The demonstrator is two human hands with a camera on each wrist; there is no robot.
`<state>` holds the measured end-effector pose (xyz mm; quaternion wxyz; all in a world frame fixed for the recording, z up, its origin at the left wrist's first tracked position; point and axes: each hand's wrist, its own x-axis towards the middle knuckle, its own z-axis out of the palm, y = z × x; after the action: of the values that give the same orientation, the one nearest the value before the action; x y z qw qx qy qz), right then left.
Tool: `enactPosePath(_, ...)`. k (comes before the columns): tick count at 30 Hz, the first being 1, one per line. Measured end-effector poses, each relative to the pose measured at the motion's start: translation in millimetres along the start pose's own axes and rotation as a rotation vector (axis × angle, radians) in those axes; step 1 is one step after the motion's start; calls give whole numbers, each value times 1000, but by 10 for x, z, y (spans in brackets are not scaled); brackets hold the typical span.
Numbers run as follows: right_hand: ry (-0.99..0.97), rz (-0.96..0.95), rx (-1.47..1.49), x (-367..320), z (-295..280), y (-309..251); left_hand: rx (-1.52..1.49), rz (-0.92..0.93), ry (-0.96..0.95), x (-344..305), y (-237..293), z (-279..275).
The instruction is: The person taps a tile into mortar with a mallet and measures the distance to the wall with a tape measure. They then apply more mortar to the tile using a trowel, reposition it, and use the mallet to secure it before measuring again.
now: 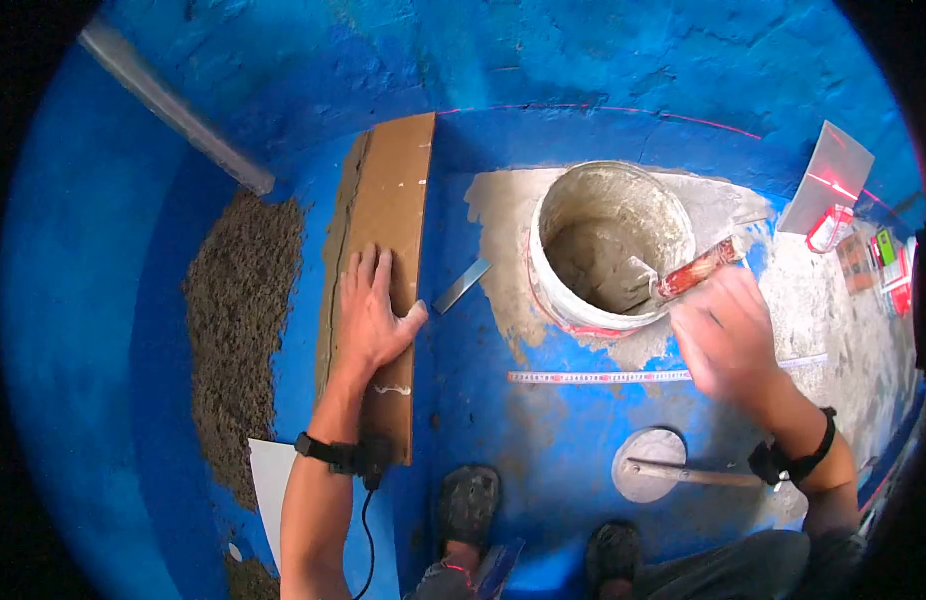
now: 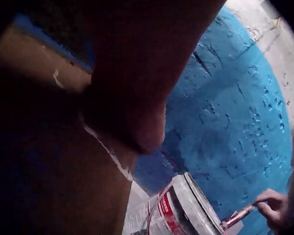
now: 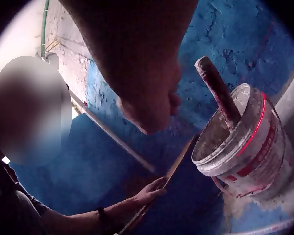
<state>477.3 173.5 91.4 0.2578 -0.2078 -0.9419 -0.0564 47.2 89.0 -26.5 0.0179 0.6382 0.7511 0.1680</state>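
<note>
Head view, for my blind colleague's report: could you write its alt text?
A person's left grip rests on a long brown board, while the right grip, blurred, is close beside a red tool handle leaning in a bucket of grey mix. A measuring tape lies near the bucket; dark, rough material lies left of the board.

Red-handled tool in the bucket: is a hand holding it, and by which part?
Not held: the right hand is near its handle, but apart from it.
</note>
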Motion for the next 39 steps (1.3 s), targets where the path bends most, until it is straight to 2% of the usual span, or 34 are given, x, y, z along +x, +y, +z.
enactPosePath(4,99,-70,31,-557,-225,-50,77,-64,27,75,-31,144)
enactPosePath(6,42,122,-66,-856,-323,35,71,-69,58,76,-44,143)
enactPosePath(7,39,132,-72,-1017,-310,154,86,-78,52,92,-24,112)
enactPosePath(9,182,442,-74,-1434,-107,407,115,-66,43,112,-26,96)
enactPosePath(11,257,668,-70,-1912,197,640,60,-28,38,112,-125,124)
enactPosePath(13,-48,956,29,-2372,388,760,32,-38,40,64,-101,159)
enactPosePath(15,-325,843,-236,-2654,712,751,48,-45,38,66,-37,119)
enactPosePath(17,-313,803,-32,-2610,849,718,25,-28,41,66,-122,139)
enactPosePath(18,-319,812,-40,-2597,906,736,12,-24,43,69,-138,156)
enactPosePath(20,-425,656,58,-2609,1065,760,-7,-38,23,86,-112,143)
enactPosePath(23,-496,559,147,-2666,1494,624,-103,-102,20,136,-190,132)
enactPosePath(26,-528,455,200,-2448,1761,376,-305,-150,-86,180,-222,-133)
enactPosePath(27,-566,417,183,-2463,1866,349,-329,-165,-72,139,-295,-274)
enactPosePath(28,-601,385,162,-2536,1963,362,-240,-96,-107,105,-381,-454)
enactPosePath(29,-666,365,179,-2498,1950,386,-97,-50,-153,28,-421,-650)
enactPosePath(31,-740,331,210,-2333,1758,316,-26,41,-308,-120,-565,-889)
enactPosePath(34,-704,408,380,-2077,1419,233,74,138,-448,-350,-534,-1014)
enactPosePath(36,-493,410,538,-1878,1219,36,137,186,-525,-461,-418,-994)
enactPosePath(39,-514,448,498,-1483,973,-224,136,187,-522,-556,-346,-939)
